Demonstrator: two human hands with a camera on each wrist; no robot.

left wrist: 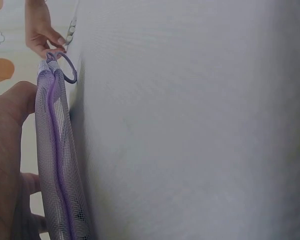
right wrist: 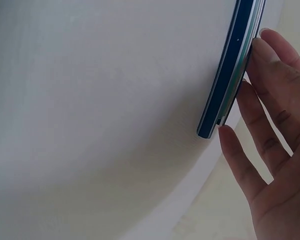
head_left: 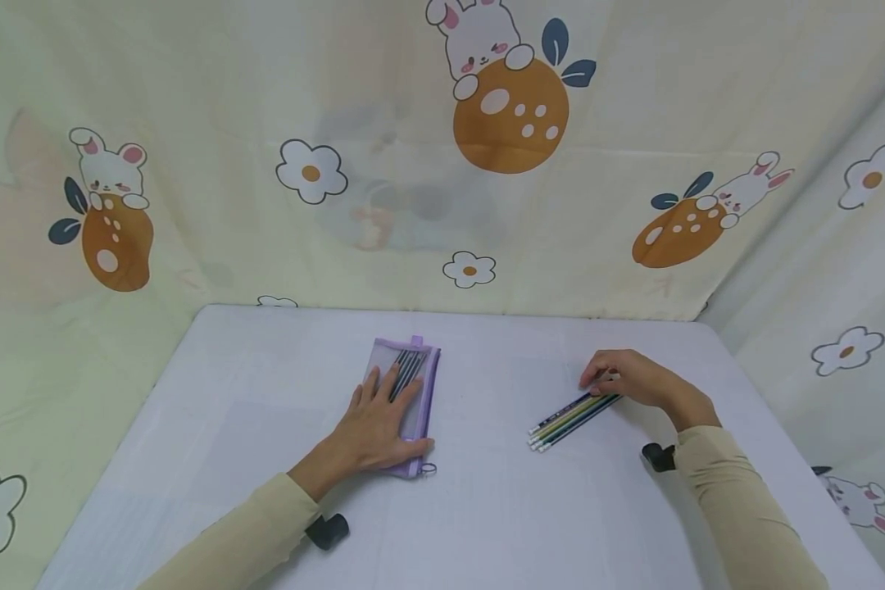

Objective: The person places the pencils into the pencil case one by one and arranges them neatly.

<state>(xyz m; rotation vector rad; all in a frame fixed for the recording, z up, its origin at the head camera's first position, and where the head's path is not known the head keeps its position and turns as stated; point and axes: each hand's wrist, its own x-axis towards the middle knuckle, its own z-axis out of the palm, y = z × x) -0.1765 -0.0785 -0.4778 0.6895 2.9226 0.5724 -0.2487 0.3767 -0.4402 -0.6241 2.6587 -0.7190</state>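
Observation:
A purple mesh zip pouch (head_left: 415, 414) lies left of the table's middle, with several dark pencils (head_left: 408, 373) showing through its mesh. My left hand (head_left: 372, 422) rests on it, fingers spread and partly covering the pencils. In the left wrist view, the pouch's zipped side (left wrist: 57, 150) stands close to the thumb. On the right lies a bundle of pencils (head_left: 571, 422), dark blue, yellow and green, with white ends toward the middle. My right hand (head_left: 637, 381) pinches at the bundle's far right end. The right wrist view shows fingertips touching the upper pencils (right wrist: 232, 70).
A white-covered table (head_left: 479, 524) carries everything. Behind it hangs a pale curtain (head_left: 383, 90) printed with rabbits, oranges and flowers; another stretch runs along the right side. A small ring (head_left: 428, 469) sticks out from the pouch's near corner.

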